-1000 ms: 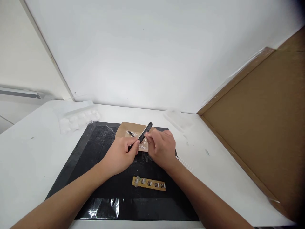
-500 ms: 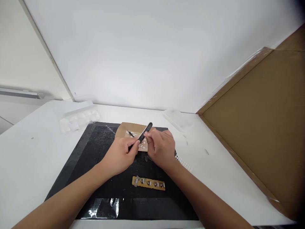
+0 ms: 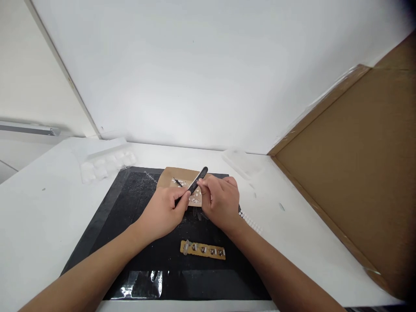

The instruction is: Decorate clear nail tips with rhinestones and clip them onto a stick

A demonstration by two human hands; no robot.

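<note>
My left hand [image 3: 164,211] grips black tweezers [image 3: 197,180], their upper end slanting up to the right. My right hand [image 3: 220,200] is closed beside it, fingertips pinching at the tweezers' shaft; whatever small part it may hold is hidden. Both hands hover over a brown cardboard piece [image 3: 169,176] carrying small white parts, at the far side of a black mat [image 3: 130,208]. Nearer me on the mat lies a narrow tan circuit strip [image 3: 203,250] with a row of small round components.
A clear plastic blister tray [image 3: 105,162] lies at the mat's far left, another clear tray [image 3: 242,161] at the far right. A large cardboard sheet [image 3: 357,164] leans on the right. A small white strip [image 3: 251,222] lies right of the mat. A white wall stands behind.
</note>
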